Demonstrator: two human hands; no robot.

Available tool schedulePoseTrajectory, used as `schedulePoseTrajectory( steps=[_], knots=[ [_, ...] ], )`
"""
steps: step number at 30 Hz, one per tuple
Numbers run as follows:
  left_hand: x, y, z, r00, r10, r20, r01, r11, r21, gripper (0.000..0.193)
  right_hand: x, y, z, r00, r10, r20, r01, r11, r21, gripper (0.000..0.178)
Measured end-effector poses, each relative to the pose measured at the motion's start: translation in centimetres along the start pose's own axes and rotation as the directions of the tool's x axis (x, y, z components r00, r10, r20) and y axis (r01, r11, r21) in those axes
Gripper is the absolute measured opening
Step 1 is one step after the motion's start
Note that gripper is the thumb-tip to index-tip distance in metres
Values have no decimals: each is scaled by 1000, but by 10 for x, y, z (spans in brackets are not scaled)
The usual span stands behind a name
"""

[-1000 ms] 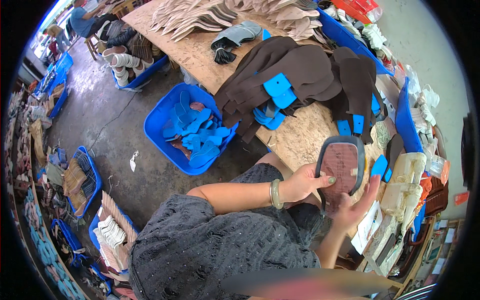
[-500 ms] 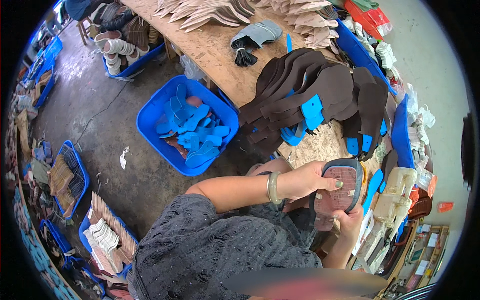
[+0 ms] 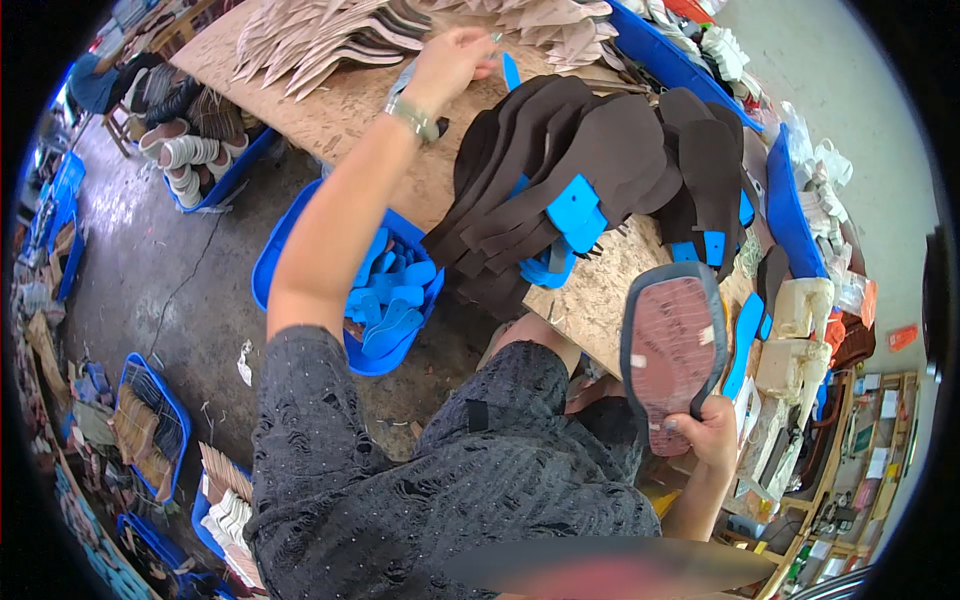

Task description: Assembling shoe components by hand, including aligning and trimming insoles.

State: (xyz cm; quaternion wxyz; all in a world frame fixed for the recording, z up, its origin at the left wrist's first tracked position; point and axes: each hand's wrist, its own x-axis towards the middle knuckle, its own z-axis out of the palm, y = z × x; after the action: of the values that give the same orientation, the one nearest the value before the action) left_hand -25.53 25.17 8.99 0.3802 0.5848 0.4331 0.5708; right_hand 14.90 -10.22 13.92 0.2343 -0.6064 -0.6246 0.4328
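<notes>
My right hand (image 3: pixel 712 435) grips the narrow end of a square-ended shoe sole (image 3: pixel 675 350), with a reddish-brown face, a dark grey rim and pale patches. The sole is held up beside the table's near corner. My left arm stretches across the wooden table (image 3: pixel 590 310). At its end my left hand (image 3: pixel 455 70) has its fingers drawn together above the board; what they hold, if anything, is too small to make out. Between the hands lies a fanned pile of dark brown insoles (image 3: pixel 610 150) with blue heel pieces (image 3: pixel 577 205). A loose blue piece (image 3: pixel 511 71) is near my left fingertips.
Stacked beige sole-shaped sheets (image 3: pixel 330 40) cover the table's far side. A blue tub (image 3: pixel 275 262) of blue pieces stands on the floor left of the table, partly behind my left arm. Blue bins (image 3: pixel 795 215) and pale blocks (image 3: pixel 795 365) line the right side.
My left hand has let go of the sole and reached far forward over the table, covering most of the grey bundle. My right hand alone now holds the sole, more fully in view.
</notes>
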Motion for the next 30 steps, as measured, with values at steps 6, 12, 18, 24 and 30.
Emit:
schedulePoseTrajectory(
  steps=[6,12,18,24,30],
  knots=[
    [81,-107,47,943,-280,182,49,656,753,63,-9,14,-13,946,50,-320,-11,992,125,19],
    [99,-94,41,987,-105,-125,136,950,280,32,-25,65,-41,806,184,-562,15,944,330,22],
    [84,1,-9,972,4,-236,-60,972,-228,38,-26,117,-70,712,96,-696,198,923,330,27],
    [26,81,2,913,213,-348,-344,859,-378,21,-39,121,-105,535,150,-831,-92,989,119,26],
    [-68,128,129,976,50,211,31,930,-366,14,-90,181,-173,301,34,-953,80,995,61,29]
  ],
)
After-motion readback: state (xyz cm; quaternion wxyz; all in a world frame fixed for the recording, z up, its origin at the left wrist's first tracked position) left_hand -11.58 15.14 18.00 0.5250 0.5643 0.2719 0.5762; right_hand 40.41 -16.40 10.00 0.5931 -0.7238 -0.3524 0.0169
